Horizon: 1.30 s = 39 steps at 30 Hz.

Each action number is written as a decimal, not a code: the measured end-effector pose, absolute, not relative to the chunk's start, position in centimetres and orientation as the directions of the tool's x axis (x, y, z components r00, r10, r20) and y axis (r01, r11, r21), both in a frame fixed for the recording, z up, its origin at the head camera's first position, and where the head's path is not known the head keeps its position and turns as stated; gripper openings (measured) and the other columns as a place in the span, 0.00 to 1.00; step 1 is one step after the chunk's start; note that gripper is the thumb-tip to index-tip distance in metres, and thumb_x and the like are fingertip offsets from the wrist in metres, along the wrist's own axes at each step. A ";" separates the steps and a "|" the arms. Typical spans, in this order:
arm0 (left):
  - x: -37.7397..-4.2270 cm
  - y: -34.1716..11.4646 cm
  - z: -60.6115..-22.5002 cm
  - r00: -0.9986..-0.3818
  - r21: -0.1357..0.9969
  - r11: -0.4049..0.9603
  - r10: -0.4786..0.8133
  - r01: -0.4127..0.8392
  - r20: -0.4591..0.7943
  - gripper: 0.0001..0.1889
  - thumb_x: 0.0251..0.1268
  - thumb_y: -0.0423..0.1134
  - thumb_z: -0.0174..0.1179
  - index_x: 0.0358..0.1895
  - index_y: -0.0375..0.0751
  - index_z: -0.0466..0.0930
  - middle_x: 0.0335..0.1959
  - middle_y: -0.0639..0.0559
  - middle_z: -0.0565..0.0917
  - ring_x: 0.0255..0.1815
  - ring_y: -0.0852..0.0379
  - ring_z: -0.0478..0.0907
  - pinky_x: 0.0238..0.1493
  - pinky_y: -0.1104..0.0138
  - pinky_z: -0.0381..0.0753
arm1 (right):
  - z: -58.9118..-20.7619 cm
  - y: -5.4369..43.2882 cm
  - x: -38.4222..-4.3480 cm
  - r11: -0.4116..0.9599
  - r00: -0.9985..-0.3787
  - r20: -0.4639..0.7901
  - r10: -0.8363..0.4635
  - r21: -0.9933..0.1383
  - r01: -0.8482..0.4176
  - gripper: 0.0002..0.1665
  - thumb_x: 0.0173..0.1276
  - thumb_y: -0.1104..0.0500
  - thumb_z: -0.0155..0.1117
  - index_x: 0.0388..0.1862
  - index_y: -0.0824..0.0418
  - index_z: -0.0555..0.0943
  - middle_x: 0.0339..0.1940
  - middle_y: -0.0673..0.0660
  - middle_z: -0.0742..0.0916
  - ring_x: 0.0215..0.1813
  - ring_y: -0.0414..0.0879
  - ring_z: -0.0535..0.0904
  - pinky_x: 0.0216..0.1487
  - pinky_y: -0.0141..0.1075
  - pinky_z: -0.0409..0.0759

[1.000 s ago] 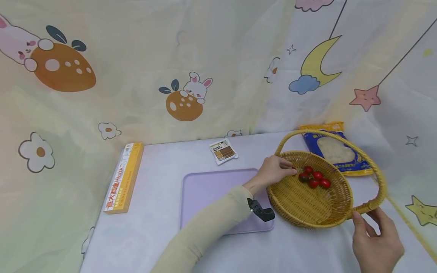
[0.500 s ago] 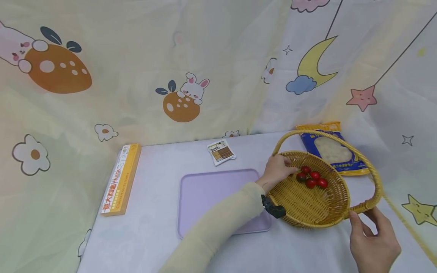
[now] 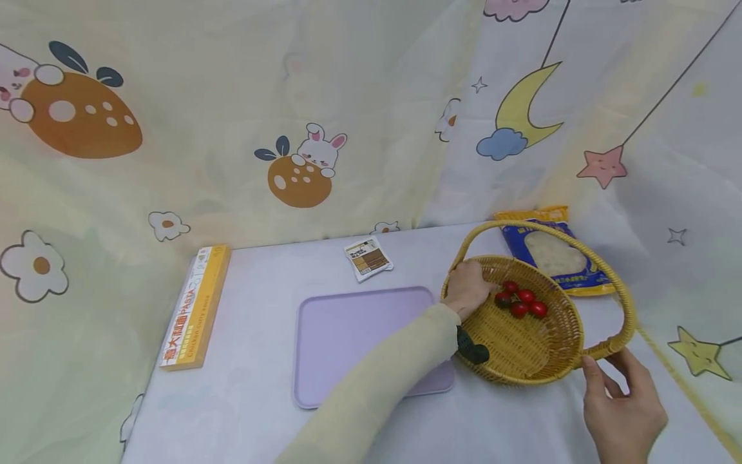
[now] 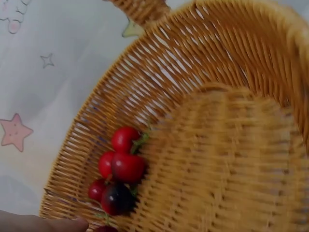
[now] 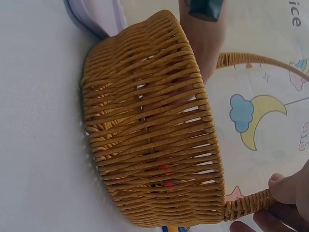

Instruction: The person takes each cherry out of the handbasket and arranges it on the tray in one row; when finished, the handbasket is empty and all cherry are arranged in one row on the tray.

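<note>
"Head view first: what does the right hand [image 3: 626, 403] hold?"

"Its fingers are curled round the near right foot of the handle [image 3: 630, 319], thumb on one side and fingers on the other. The right wrist view shows the same grasp."

"And the left hand [image 3: 468, 283]?"

"It reaches over the left rim of the basket [image 3: 563, 328], down inside. Most of its fingers are hidden. The left wrist view catches one finger reaching in, its tip just beside the lowest of the tomatoes [image 3: 526, 296]. I cannot tell whether it pinches anything."

"Where do the tomatoes lie?"

"On the basket's floor, toward its far side, bunched with bits of green stem. One is much darker than the rest. From the head, the bunch runs left to right, its right end a little nearer."

"Which way does the basket face?"

"Mouth upward. Its handle spans from the far left rim to the near right, arching over the far side."

"What surrounds it?"

"A tray [image 3: 353, 335] just left of the basket, a packet [image 3: 368, 260] beyond its left side, a bag [image 3: 553, 256] behind it, and a box [image 3: 194, 309] well to its left."
</note>
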<state>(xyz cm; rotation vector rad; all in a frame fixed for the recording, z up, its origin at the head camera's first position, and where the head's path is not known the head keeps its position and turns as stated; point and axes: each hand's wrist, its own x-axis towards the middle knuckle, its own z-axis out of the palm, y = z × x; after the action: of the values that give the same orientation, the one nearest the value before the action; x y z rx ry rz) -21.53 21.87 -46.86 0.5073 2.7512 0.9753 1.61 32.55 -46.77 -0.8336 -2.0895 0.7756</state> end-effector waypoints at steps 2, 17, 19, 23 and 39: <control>-21.7 21.7 -47.1 -0.926 0.596 0.754 0.375 0.277 -0.045 0.13 0.66 0.43 0.72 0.25 0.45 0.81 0.28 0.55 0.85 0.24 0.62 0.79 0.23 0.70 0.75 | -46.8 32.3 1.5 0.602 -0.519 0.402 0.754 -0.738 0.304 0.35 0.71 0.67 0.70 0.75 0.52 0.75 0.66 0.61 0.84 0.68 0.30 0.76 0.55 0.10 0.71; -22.3 20.6 -47.3 -0.910 0.512 0.784 0.415 0.350 -0.014 0.16 0.68 0.38 0.69 0.22 0.47 0.76 0.27 0.57 0.82 0.25 0.64 0.78 0.25 0.71 0.74 | -46.8 31.6 1.0 0.630 -0.548 0.416 0.725 -0.722 0.286 0.35 0.71 0.67 0.69 0.76 0.54 0.75 0.66 0.61 0.84 0.70 0.35 0.76 0.53 0.08 0.69; -22.2 20.3 -47.0 -0.901 0.540 0.759 0.435 0.364 -0.003 0.20 0.67 0.36 0.68 0.19 0.47 0.70 0.22 0.58 0.76 0.22 0.65 0.71 0.24 0.72 0.71 | -46.8 31.5 1.0 0.628 -0.547 0.414 0.728 -0.724 0.287 0.35 0.72 0.66 0.69 0.76 0.53 0.75 0.66 0.61 0.84 0.70 0.34 0.76 0.54 0.09 0.69; -21.8 19.6 -45.8 -0.885 0.586 0.715 0.465 0.383 0.011 0.27 0.64 0.34 0.69 0.15 0.49 0.58 0.15 0.59 0.58 0.18 0.63 0.58 0.22 0.71 0.63 | -46.8 31.7 1.0 0.634 -0.541 0.430 0.723 -0.724 0.272 0.35 0.71 0.66 0.70 0.75 0.54 0.75 0.65 0.61 0.85 0.67 0.28 0.75 0.53 0.09 0.70; -20.7 12.4 -41.4 -0.804 0.724 0.546 0.594 0.423 0.022 0.14 0.62 0.42 0.75 0.51 0.45 0.92 0.44 0.60 0.93 0.49 0.65 0.85 0.48 0.77 0.78 | -46.5 32.1 1.7 0.581 -0.498 0.395 0.772 -0.755 0.303 0.35 0.71 0.65 0.70 0.75 0.48 0.76 0.66 0.59 0.84 0.66 0.28 0.77 0.55 0.11 0.72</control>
<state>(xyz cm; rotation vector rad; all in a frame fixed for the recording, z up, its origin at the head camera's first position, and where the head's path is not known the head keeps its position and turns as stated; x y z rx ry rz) -20.68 12.44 -41.41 0.8550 2.5566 1.1060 1.68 32.07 -46.53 -0.8530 -2.0649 0.8029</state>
